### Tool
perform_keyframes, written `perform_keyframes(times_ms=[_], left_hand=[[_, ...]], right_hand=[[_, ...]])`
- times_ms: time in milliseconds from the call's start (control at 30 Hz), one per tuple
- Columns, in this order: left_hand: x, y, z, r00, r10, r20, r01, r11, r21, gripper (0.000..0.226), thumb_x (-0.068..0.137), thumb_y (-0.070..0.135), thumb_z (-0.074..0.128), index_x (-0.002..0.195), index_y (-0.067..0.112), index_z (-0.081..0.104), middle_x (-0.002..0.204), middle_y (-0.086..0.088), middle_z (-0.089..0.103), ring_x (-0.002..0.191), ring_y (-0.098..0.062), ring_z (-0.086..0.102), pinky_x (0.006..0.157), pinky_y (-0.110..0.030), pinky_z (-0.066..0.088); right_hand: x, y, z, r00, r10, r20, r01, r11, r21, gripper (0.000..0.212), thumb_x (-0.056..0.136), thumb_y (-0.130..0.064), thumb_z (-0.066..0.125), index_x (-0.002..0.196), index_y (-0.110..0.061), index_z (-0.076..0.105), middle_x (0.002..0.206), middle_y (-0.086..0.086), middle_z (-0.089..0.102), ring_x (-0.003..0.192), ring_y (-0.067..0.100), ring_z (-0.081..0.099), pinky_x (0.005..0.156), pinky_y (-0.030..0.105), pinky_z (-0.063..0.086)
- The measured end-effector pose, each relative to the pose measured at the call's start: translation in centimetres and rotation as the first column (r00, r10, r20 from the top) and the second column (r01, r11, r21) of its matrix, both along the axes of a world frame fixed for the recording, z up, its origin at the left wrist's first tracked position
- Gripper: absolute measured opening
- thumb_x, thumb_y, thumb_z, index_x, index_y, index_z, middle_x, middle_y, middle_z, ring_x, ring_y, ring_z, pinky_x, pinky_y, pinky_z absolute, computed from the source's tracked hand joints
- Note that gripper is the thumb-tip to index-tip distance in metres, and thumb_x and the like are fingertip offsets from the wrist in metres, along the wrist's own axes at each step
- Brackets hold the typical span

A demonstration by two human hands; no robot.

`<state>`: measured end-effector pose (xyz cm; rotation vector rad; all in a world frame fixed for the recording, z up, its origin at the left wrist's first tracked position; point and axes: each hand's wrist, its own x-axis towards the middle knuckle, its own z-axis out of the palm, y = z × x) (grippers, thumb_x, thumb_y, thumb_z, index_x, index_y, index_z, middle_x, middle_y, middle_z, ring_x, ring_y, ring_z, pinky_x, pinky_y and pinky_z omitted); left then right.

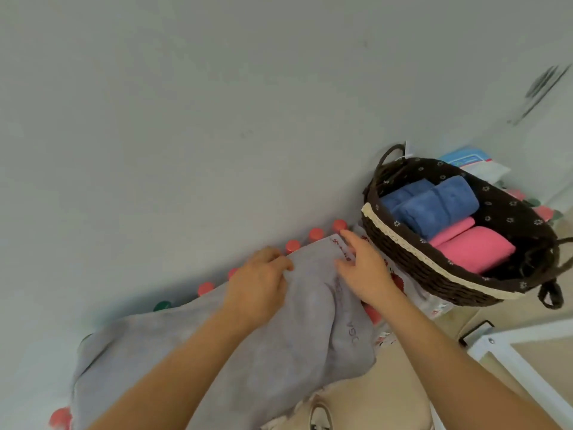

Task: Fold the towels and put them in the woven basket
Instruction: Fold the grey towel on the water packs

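Observation:
A grey towel (217, 346) lies spread out and rumpled on a surface by the wall, stretching from lower left to upper right. My left hand (257, 283) grips the towel's far edge with curled fingers. My right hand (362, 268) rests on the towel's far right corner with fingers mostly straight, just left of the woven basket. The dark brown woven basket (412, 259) with cream trim stands at the right. It holds two folded blue towels (434, 209) and folded pink towels (471, 249).
A row of pink and green bottle caps (316, 234) lines the pale wall behind the towel. A patterned cloth (434, 305) lies under the basket. A white frame (511, 361) and beige floor are at lower right. Blue and white packets (474, 162) sit behind the basket.

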<state>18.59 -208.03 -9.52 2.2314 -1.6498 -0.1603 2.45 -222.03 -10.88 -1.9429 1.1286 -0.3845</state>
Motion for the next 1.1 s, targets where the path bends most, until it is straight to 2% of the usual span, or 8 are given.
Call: perform_keyframes(times_ms=[100,233,367,500,600,700,900,1100], left_hand=[[-1.8,-4.8,-1.1,0.998,-0.055,-0.021,0.057,0.994,0.093,0.035,0.09,0.016,0.047,0.123,0.023,0.059,0.133,0.003,0.051,0.116,-0.02,0.052,0.086,-0.031,0.044],[-2.8,-8.7,-2.5,0.997,-0.078,-0.028,0.082,0.984,0.161,0.043,0.089,0.015,0.046,0.131,0.023,0.051,0.133,-0.001,0.049,0.109,-0.027,0.056,0.08,-0.037,0.048],[-3.0,-10.6,-3.4,0.997,-0.041,-0.072,0.049,0.992,0.115,0.03,0.091,0.014,0.047,0.118,0.017,0.061,0.125,-0.004,0.053,0.102,-0.027,0.059,0.082,-0.034,0.047],[-3.0,-11.3,-3.8,0.991,0.019,-0.132,-0.01,0.998,0.068,0.025,0.093,0.013,0.049,0.106,0.015,0.07,0.118,-0.004,0.059,0.1,-0.025,0.059,0.085,-0.033,0.047],[-2.7,-11.4,-3.9,0.987,0.047,-0.154,-0.042,0.998,0.036,0.025,0.092,0.011,0.05,0.101,0.017,0.072,0.112,-0.004,0.062,0.095,-0.025,0.06,0.083,-0.034,0.049],[-2.3,-11.4,-3.5,0.987,0.066,-0.145,-0.069,0.997,-0.017,0.025,0.089,0.007,0.051,0.097,0.016,0.073,0.108,-0.005,0.064,0.093,-0.026,0.06,0.08,-0.029,0.043],[-1.8,-12.6,-2.6,0.989,0.09,-0.118,-0.105,0.987,-0.122,0.027,0.086,0.001,0.052,0.098,0.011,0.074,0.106,-0.006,0.063,0.091,-0.025,0.061,0.078,-0.024,0.038],[-2.6,-15.0,-1.9,1.0,0.007,-0.019,-0.01,0.988,-0.153,0.03,0.085,-0.003,0.051,0.106,0.008,0.07,0.113,-0.008,0.06,0.094,-0.028,0.061,0.082,-0.033,0.047]], right_hand=[[-3.6,2.4,-1.0,0.986,-0.162,-0.027,0.156,0.975,-0.157,0.031,0.087,-0.023,0.064,0.118,-0.022,0.056,0.104,-0.005,0.056,0.1,0.015,0.055,0.087,0.037,0.05],[-7.1,6.8,-2.7,0.947,-0.32,0.022,0.321,0.944,-0.073,0.017,0.083,-0.032,0.067,0.085,-0.026,0.051,0.081,-0.009,0.054,0.077,0.011,0.053,0.067,0.033,0.045],[-8.3,9.1,-4.5,0.925,-0.379,0.002,0.379,0.924,0.054,0.032,0.079,-0.045,0.068,0.084,-0.025,0.044,0.083,-0.009,0.055,0.079,0.009,0.053,0.064,0.032,0.043],[-8.8,9.6,-5.1,0.899,-0.435,0.049,0.4,0.863,0.309,0.039,0.071,-0.04,0.079,0.087,-0.028,0.047,0.084,-0.007,0.061,0.082,0.007,0.059,0.07,0.029,0.048],[-8.8,9.6,-5.4,0.894,-0.439,0.089,0.348,0.807,0.478,0.027,0.07,-0.031,0.082,0.083,-0.022,0.06,0.075,0.007,0.063,0.068,0.015,0.056,0.064,0.027,0.045],[-9.6,8.5,-4.7,0.903,-0.402,0.152,0.272,0.808,0.523,0.014,0.077,-0.02,0.077,0.073,-0.01,0.068,0.066,0.002,0.058,0.062,0.009,0.05,0.058,0.018,0.04],[-11.8,4.6,-4.0,0.858,-0.465,0.218,0.342,0.834,0.434,0.01,0.086,-0.015,0.068,0.078,-0.01,0.067,0.08,0.016,0.067,0.073,0.017,0.059,0.071,0.033,0.047],[-11.5,2.9,-5.2,0.767,-0.64,0.045,0.641,0.768,0.002,0.023,0.086,-0.041,0.065,0.073,-0.024,0.057,0.055,-0.005,0.049,0.056,0.017,0.05,0.055,0.031,0.04]])
